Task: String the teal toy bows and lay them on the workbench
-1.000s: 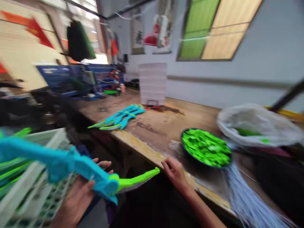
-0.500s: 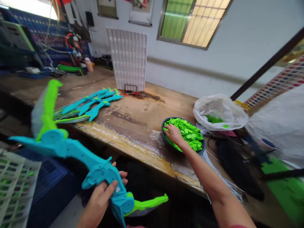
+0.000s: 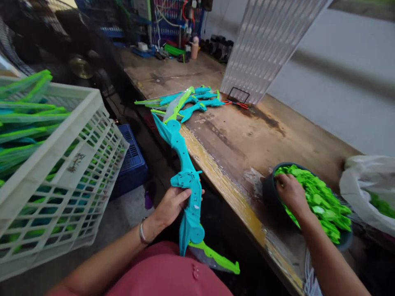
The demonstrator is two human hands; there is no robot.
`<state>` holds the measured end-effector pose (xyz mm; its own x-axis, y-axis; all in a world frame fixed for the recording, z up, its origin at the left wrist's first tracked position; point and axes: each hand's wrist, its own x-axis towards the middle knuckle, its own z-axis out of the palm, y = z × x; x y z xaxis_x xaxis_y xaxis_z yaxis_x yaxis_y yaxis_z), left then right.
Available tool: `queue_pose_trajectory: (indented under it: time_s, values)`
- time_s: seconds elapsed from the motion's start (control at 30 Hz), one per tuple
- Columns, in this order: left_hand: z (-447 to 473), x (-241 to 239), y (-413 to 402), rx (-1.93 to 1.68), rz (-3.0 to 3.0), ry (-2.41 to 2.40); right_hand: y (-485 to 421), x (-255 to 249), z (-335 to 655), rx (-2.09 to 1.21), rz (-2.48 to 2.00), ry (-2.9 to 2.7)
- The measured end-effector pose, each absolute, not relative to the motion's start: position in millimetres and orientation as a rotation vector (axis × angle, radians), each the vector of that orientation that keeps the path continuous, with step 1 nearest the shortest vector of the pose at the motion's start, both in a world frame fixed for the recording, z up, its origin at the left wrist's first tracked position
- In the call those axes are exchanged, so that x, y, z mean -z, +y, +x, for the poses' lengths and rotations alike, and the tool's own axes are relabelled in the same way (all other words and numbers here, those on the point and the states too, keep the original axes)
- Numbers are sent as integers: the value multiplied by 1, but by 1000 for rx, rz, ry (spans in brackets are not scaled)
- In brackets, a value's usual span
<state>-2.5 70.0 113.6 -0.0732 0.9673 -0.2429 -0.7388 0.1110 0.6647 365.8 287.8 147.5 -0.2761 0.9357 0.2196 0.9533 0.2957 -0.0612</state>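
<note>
Turquoise bow in left hand

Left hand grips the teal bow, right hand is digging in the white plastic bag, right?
Not the bag. The head view shows the right hand in the bowl of green pieces; the left hand does grip the teal bow.

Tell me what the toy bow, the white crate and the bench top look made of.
The toy bow looks like moulded plastic, smooth teal and lime with a slight sheen. The white crate: rigid matte plastic, with moulded lattice walls. The bench top: probably wood, worn, stained and dull.
</note>
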Motion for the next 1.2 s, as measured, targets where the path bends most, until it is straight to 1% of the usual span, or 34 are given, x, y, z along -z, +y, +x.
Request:
queue_pose_trajectory:
  time_s: [0.13, 0.2, 0.23, 0.33, 0.4, 0.43, 0.53, 0.67, 0.73, 0.87, 0.97, 1.07, 1.2]
  values:
    - [-12, -112, 71, -1479, 411, 782, 288, -153, 383, 86, -1654, -2048]
    - [-16, -109, 71, -1488, 460, 819, 278, -163, 377, 90, -1657, -1877]
    - [-17, -108, 72, -1496, 483, 836, 271, -169, 368, 34, -1637, -1796]
    - [-19, -108, 74, -1521, 540, 857, 239, -187, 322, -358, -1478, -1710]
    - [-18, -111, 76, -1535, 569, 852, 215, -198, 279, -651, -1312, -1806]
    - [-17, -113, 77, -1541, 581, 852, 203, -202, 257, -746, -1227, -1893]
    - [-16, -119, 75, -1573, 618, 906, 174, -208, 199, -938, -1004, -2103]
    - [-21, -125, 67, -1614, 679, 962, 156, -212, 156, -1096, -822, -2164]
    - [-27, -127, 63, -1621, 700, 913, 154, -219, 147, -1028, -740, -2287]
    - [-35, -129, 60, -1630, 724, 850, 151, -246, 137, -684, -581, -2598]
    - [-34, -129, 64, -1630, 721, 811, 149, -266, 131, -498, -485, -2783]
    - [-31, -131, 67, -1608, 695, 719, 149, -284, 123, -392, -382, -2972]
    - [-26, -135, 70, -1545, 699, 613, 148, -299, 111, -335, -271, -3153]
